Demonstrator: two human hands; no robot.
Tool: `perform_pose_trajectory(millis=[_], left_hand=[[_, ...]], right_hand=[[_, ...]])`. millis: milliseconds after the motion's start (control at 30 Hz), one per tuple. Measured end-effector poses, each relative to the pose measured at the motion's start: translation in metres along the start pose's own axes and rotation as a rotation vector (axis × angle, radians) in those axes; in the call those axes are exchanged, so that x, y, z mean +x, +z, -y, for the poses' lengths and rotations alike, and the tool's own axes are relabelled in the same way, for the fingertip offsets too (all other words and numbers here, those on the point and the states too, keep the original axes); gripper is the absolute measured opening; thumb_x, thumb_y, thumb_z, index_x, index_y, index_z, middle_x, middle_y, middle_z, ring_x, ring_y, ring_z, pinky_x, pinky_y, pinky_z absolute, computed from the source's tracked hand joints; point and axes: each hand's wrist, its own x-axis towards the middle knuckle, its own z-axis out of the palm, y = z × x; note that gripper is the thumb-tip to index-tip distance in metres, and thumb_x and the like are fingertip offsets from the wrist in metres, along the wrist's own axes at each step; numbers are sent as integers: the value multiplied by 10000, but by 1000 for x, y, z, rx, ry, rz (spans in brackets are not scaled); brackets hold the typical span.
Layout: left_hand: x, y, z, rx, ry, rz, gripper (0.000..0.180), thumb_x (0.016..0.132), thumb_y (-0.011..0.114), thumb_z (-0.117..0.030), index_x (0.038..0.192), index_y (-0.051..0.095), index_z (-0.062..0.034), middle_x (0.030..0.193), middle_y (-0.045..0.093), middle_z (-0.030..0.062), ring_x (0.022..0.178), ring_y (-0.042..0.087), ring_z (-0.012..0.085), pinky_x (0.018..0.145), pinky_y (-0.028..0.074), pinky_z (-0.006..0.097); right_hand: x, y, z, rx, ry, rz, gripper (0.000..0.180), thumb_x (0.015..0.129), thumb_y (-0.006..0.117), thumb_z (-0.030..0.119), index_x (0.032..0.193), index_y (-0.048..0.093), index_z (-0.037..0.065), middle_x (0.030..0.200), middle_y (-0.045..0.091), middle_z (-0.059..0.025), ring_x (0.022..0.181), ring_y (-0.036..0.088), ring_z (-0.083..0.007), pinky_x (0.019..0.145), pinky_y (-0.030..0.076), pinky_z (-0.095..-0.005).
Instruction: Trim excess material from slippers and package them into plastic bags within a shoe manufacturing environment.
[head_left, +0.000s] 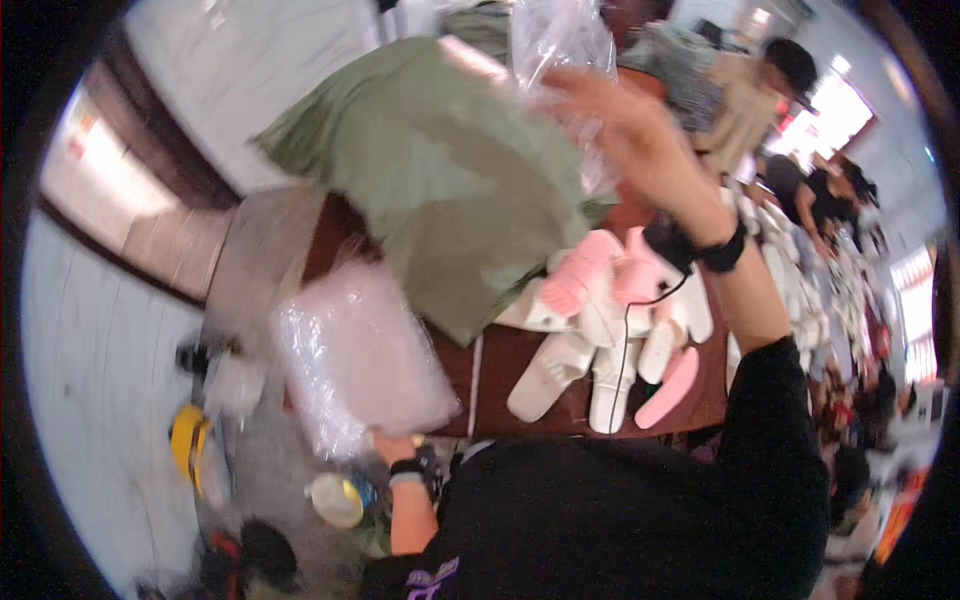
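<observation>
Clear plastic bag (350,360) slants upward from left hand (393,445).

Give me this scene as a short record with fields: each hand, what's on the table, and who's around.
left hand: grips a clear plastic bag, low at the left
right hand: raised, holding a second clear bag
table: dark brown; pile of white and pink handheld fans, green cloth
people: several at upper right
sharpness: motion blur

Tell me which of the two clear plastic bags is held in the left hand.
The lower bag, down by the table's near left edge: the left hand grips its bottom corner. The other clear bag is raised high, at the right hand.
</observation>
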Motion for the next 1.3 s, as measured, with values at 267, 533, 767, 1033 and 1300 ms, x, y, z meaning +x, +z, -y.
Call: perform_pose_trajectory(millis=[267,533,767,1033,1300], left_hand=[[-23,26,-130,-1109,-369,-149,429,950,313,-308,1279,416,-53,1248,494,94,1128,460,260,1007,335,412],[-25,6,-128,-1606,-437,-202,499,930,295,-412,1306,405,-104,1304,452,79,1204,402,275,1013,303,423],[-24,11,-124,-1476,-409,20,583,920,375,-503,1328,369,-86,1327,433,81,1225,392,265,1014,320,421],[4,-7,-135,-1393,-521,-77,615,922,380,-530,1299,408,-45,1299,458,124,1173,442,273,988,356,408],[6,-25,-72,-898,-367,-174,436,927,478,-375,1223,471,-56,1180,538,103,1036,535,249,871,445,379]], right_hand=[[-41,343,61,110,-439,657,220,733,584,165,905,666,276,1407,363,33,1373,198,-233,1071,97,-635],[-74,468,100,216,-371,936,277,671,575,95,938,552,166,1437,315,10,1363,223,-253,1031,140,-677],[-81,479,110,161,-178,954,464,687,615,145,1135,494,141,1439,302,-47,1353,235,-287,981,203,-693],[-149,450,93,187,-110,774,605,763,528,81,1345,364,72,1419,345,-86,1306,345,-208,1065,276,-448],[-170,429,92,228,-130,812,595,818,564,281,1364,353,173,1444,292,-110,1334,278,-285,1067,232,-514]])
